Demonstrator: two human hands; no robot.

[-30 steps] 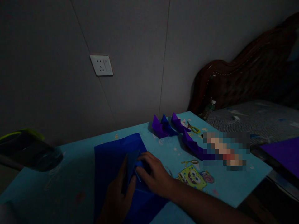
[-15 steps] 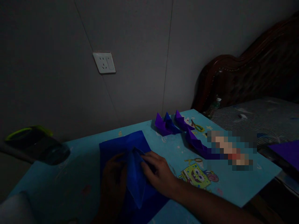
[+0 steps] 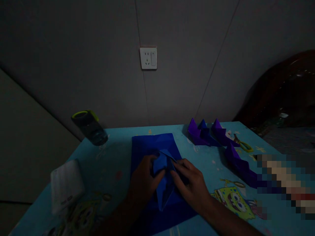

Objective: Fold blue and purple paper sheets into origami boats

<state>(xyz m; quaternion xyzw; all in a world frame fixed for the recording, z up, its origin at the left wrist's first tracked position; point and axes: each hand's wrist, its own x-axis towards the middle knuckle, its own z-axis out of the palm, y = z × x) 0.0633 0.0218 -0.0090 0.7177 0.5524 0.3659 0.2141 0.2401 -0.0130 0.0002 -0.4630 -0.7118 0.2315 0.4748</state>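
Between my hands is a folded piece of blue paper (image 3: 164, 188), pointed at its lower end and spread at the top. My left hand (image 3: 147, 178) grips its left side, thumb lying over the front. On the opposite side my right hand (image 3: 190, 178) pinches the right flap between thumb and fingers. Beneath them a dark blue paper sheet (image 3: 152, 144) lies flat on the table. Folded paper boats stand at the back right: a purple boat (image 3: 195, 134), a blue boat (image 3: 204, 129), and further purple ones (image 3: 219, 131).
A cup with a yellow-green rim (image 3: 92, 127) is at the back left. A white packet (image 3: 66, 183) lies at the left on the patterned blue table (image 3: 115, 147). Scissors with yellow handles (image 3: 243, 146) lie behind the nearest purple boat (image 3: 240, 167). A wall socket (image 3: 148, 58) is above.
The view has swung left, so the table's things appear further right and the white packet shows fully. My left thumb now lies across the front of the folded paper, and the paper's top is tilted differently.
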